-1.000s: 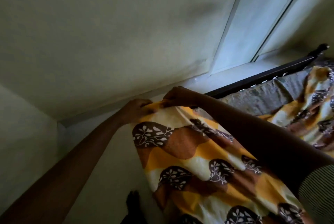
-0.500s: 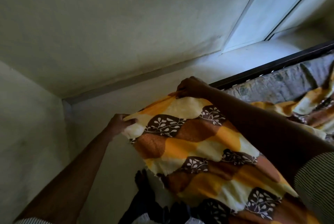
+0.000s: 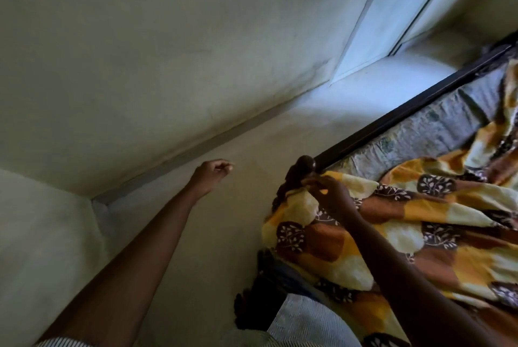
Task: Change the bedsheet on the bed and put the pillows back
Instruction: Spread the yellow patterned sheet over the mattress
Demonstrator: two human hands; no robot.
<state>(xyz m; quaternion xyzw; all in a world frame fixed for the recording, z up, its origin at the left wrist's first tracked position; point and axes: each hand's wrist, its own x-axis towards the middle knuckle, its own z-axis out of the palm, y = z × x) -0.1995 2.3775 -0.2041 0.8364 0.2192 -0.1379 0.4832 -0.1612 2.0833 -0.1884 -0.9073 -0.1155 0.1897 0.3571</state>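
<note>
Your right grip (image 3: pixel 332 196) pinched the edge of the yellow and brown bedsheet (image 3: pixel 420 223) at the corner of the bed (image 3: pixel 426 131), just beside the dark round bedpost (image 3: pixel 305 168), while your left grip (image 3: pixel 214 174) hung in the air, fingers curled on nothing, well apart from it.

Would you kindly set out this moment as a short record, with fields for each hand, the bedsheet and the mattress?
Left hand: fingers curled, holds nothing, held out over the floor, apart from the sheet.
Right hand: grips the bedsheet's edge at the bed's corner, beside the bedpost.
Bedsheet: orange, brown and cream print, rumpled over the bed, one end draped over the corner.
Mattress: grey, a strip bare along the bed rail.
</note>
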